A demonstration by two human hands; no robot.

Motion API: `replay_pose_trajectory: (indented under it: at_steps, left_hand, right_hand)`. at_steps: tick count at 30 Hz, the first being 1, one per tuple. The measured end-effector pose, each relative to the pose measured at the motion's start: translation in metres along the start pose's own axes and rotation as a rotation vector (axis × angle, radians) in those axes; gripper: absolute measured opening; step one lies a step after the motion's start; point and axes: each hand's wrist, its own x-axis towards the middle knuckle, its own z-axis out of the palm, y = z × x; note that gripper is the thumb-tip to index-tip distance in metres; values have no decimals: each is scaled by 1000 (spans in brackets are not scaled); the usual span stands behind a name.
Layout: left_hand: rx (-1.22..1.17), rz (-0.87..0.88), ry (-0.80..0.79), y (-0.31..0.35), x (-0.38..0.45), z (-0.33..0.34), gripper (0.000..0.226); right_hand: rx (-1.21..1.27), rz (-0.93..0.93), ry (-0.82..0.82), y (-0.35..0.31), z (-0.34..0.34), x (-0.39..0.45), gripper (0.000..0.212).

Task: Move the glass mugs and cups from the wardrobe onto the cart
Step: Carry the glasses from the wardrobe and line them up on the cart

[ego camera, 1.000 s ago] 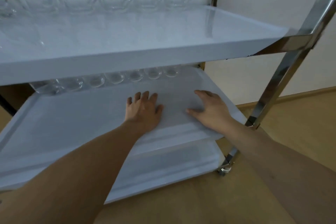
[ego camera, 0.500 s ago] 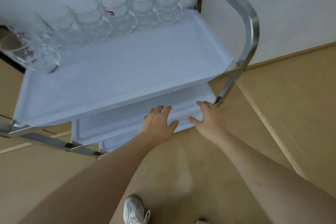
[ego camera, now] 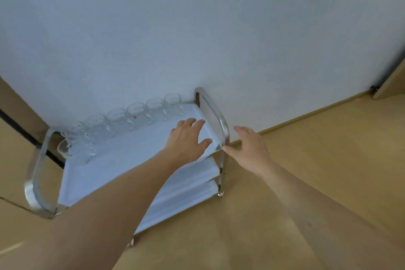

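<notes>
Glass mugs (ego camera: 135, 116) on cart (ego camera: 122, 160) | left hand (ego camera: 188, 140), right hand (ego camera: 249, 147): fingers straight, holding nothing

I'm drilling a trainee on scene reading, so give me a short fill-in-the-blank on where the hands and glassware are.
1. The glass mugs stand in a row along the ____ edge of the cart's top shelf.
2. The left hand and right hand both hold ____.
3. The right hand is beside the cart's chrome ____.

Missing words: back; nothing; handle
</notes>
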Motion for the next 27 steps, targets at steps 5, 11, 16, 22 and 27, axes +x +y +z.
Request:
replay_pose_trajectory:
  at_steps: [5,11,16,22,27]
  left_hand:
    - [42,161,121,70,39,-68,66]
    - [38,392,150,135,86,-110,65]
    - [-48,546,157,171,131,-128,64]
    - [-104,702,123,201,172,-134,65]
    - [-148,863,89,225,182,-124,62]
  right_hand:
    - [-51,14,154,0,-89,12,80]
    - [-53,98,306,1,-153,16,78]
    - [-125,224,450,7,-191,5,77]
    - [-233,395,592,3,-229,-14,77]
    - [-304,513,697,-1,-237,-25,72]
